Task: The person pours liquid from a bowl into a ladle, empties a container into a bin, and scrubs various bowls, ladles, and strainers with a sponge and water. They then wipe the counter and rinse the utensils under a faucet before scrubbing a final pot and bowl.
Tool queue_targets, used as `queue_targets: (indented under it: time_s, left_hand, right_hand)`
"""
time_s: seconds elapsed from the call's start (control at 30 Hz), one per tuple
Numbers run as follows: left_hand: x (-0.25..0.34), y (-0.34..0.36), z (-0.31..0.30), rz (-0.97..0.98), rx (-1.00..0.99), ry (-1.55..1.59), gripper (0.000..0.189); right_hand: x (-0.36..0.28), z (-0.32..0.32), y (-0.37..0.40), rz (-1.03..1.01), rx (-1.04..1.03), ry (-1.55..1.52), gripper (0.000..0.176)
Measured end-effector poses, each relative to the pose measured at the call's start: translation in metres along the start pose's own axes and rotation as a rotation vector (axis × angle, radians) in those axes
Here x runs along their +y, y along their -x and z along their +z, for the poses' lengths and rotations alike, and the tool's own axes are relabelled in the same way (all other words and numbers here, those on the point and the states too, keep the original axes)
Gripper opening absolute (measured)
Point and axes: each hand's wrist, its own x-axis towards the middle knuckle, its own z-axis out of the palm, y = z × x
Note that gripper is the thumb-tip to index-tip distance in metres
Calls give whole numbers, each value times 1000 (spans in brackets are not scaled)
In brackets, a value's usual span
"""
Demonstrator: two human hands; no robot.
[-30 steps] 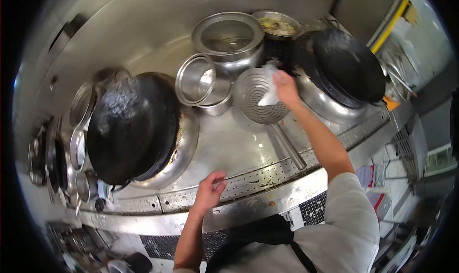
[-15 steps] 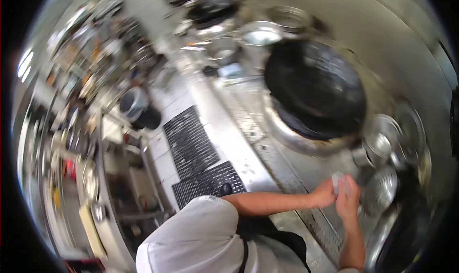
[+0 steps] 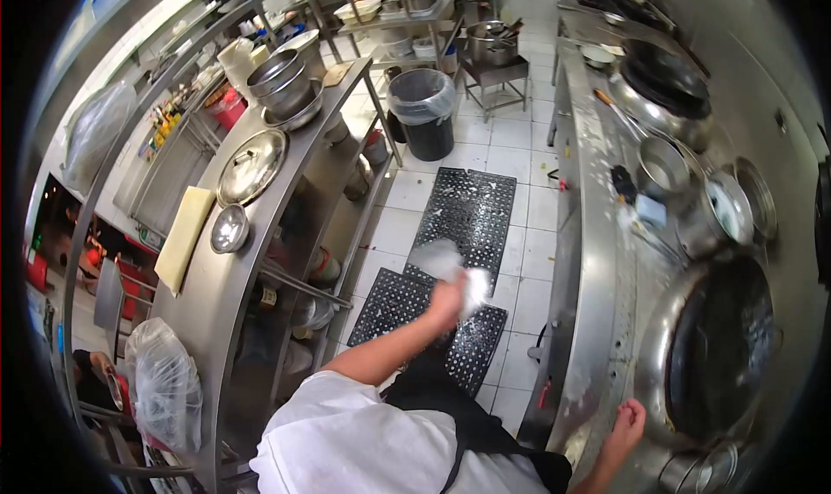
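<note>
My left hand (image 3: pixel 447 299) is closed on a crumpled whitish, see-through thing like a thin plastic bag (image 3: pixel 438 257), smeared by motion. It sticks out on both sides of my fist, above the black floor mats (image 3: pixel 463 213). My right hand (image 3: pixel 630 420) is beside the front of the stove, its fingers loosely bent and nothing visible in them. Nearest to that hand is a big black wok (image 3: pixel 720 356) resting on a round steel burner ring (image 3: pixel 651 368).
Along the right, the steel stove counter (image 3: pixel 597 278) carries pots (image 3: pixel 662 167), a ladle and another wok (image 3: pixel 662 79). A steel table (image 3: pixel 260 234) on the left holds a lid (image 3: pixel 252 167), a small bowl (image 3: pixel 229 228) and a yellowish board (image 3: pixel 184 239). A lined bin (image 3: pixel 421 118) stands ahead.
My view has turned left toward the aisle. My hands, together over the stove before, have come apart; the left has swung out over the mats with the whitish thing.
</note>
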Motion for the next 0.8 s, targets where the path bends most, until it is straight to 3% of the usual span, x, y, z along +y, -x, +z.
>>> queue_targets:
  time_s: [0.03, 0.07, 0.1, 0.13, 0.17, 0.2, 0.27, 0.33, 0.37, 0.47, 0.5, 0.6, 0.7, 0.8]
  left_hand:
    - [16, -39, -34, -14, 143, 144, 48]
    - [22, -82, -68, 128, 378, 31, 49]
    - [17, -141, -116, 100, 472, 121, 47]
    - [73, -133, -129, 310, 524, 198, 44]
    - [58, -201, -187, 377, 588, 189, 38]
    - [112, -194, -199, 386, 543, 297, 32]
    - [127, -252, -272, 453, 597, 105, 30]
    - [122, -300, -331, 387, 637, 89, 31]
    - [119, -308, -347, 303, 689, -93, 32]
    - [46, -373, -422, -14, 649, 405, 32]
    - [55, -362, -413, -112, 761, 512, 28]
    - [9, -394, -452, 143, 965, 633, 23]
    - [4, -404, -492, 173, 1180, 654, 17]
    - [8, -398, -528, -199, 726, 690, 41]
  right_hand:
    - [2, 12, -6, 4, 19, 0, 19]
    - [1, 25, -13, 63, 17, 4, 21]
    - [-3, 37, -19, 125, 16, 13, 23]
    - [-8, 51, -26, 191, 18, 25, 26]
    - [-15, 70, -33, 161, 19, -5, 28]
    - [-23, 90, -43, 128, -5, 47, 28]
    - [-44, 124, -62, 66, -53, 154, 29]
    - [-64, 160, -77, 79, -45, 172, 29]
    - [-71, 179, -84, 85, -41, 177, 29]
    - [-83, 222, -104, 69, -112, 237, 26]
    - [-85, 234, -108, 64, -132, 264, 25]
    - [-89, 265, -121, 34, -188, 355, 24]
    - [-90, 284, -130, 25, -183, 466, 23]
    - [-127, 314, -126, 137, -103, 631, 19]
